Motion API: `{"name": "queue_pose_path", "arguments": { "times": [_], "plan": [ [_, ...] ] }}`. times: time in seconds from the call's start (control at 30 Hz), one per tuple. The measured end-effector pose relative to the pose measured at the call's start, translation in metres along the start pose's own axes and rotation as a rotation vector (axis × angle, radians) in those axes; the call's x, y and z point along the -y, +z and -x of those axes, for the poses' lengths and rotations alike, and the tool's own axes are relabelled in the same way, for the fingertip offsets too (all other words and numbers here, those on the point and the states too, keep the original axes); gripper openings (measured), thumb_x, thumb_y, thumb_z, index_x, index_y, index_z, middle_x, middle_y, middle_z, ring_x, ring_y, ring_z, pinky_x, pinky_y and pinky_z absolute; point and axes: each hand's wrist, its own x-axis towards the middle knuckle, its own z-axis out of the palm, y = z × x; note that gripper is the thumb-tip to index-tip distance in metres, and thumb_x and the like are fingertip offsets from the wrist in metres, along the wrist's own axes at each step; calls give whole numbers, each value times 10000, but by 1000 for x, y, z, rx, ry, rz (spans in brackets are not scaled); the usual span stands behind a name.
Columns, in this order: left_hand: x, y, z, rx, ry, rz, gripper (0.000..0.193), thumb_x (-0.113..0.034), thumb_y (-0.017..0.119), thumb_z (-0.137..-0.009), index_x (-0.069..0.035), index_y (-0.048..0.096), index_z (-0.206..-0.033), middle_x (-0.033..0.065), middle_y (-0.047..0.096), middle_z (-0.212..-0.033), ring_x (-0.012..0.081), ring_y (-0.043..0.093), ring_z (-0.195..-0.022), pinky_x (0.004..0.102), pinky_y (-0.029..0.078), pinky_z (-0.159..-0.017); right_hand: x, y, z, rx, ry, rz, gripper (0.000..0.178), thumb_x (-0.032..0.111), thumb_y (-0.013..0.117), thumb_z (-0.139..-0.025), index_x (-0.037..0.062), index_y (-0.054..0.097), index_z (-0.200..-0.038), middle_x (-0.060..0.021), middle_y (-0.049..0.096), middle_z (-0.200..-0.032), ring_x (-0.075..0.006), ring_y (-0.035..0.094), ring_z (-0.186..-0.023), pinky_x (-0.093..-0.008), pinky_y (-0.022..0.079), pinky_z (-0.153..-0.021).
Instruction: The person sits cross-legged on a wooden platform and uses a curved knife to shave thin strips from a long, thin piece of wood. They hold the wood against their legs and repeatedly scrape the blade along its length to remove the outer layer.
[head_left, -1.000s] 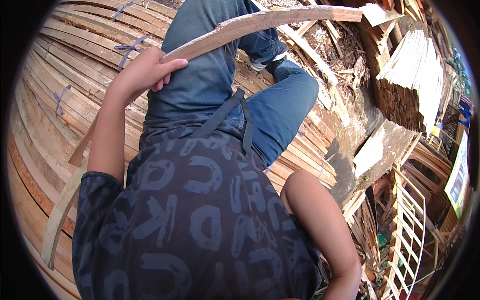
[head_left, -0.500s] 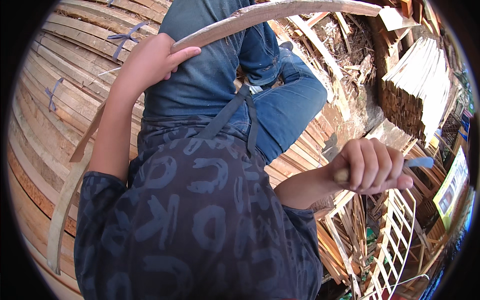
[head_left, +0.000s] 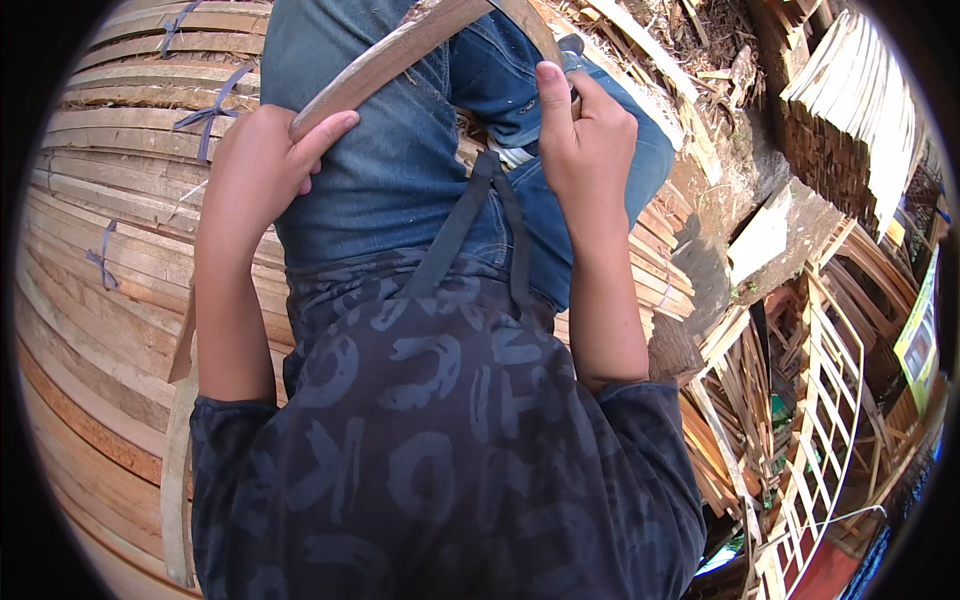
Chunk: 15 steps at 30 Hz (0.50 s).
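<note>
My left hand (head_left: 255,165) is closed around the near end of a long, flat wooden strip (head_left: 390,65), its thumb lying along the top. The strip slants up and to the right above my jeans (head_left: 345,205) and leaves the picture at the upper edge. My right hand (head_left: 590,140) grips a knife, its thumb pressed near the base of the blade (head_left: 532,28). That blade curves up and left toward the strip; whether the two touch is cut off by the frame's edge. Most of the knife's handle is hidden by my fingers.
Bundles of wooden slats (head_left: 110,200) bound with blue ties (head_left: 212,112) cover the left side. At the upper right stands a stack of pale slats (head_left: 855,100). A ladder-like wooden lattice (head_left: 820,400) and loose sticks (head_left: 715,430) lie at lower right.
My right hand has swung from the far right, up and left, with the knife to beside the strip. My left hand has come slightly down and left, keeping hold of the strip.
</note>
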Motion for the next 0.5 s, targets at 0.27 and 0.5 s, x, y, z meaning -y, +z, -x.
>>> {"name": "queue_pose_path", "arguments": {
  "times": [0.27,0.5],
  "plan": [
    [3,2,-7,4,29,1,603,-533,645,-845,-2,608,-561,50,513,-428,133,509,-392,274,399,-429,-32,46,-30,-134,-169,311,564,567,553,-892,49,622,-681,-121,550,-500,-342,581,-508,-410,443,-476],
    [3,4,-11,4,22,-4,643,-570,620,-839,5,605,-551,58,525,-430,148,531,-386,279,421,-418,-48,52,-49,-231,-276,502,546,612,521,-884,102,686,-779,-105,599,-544,-345,612,-529,-425,472,-489]
  ]
}}
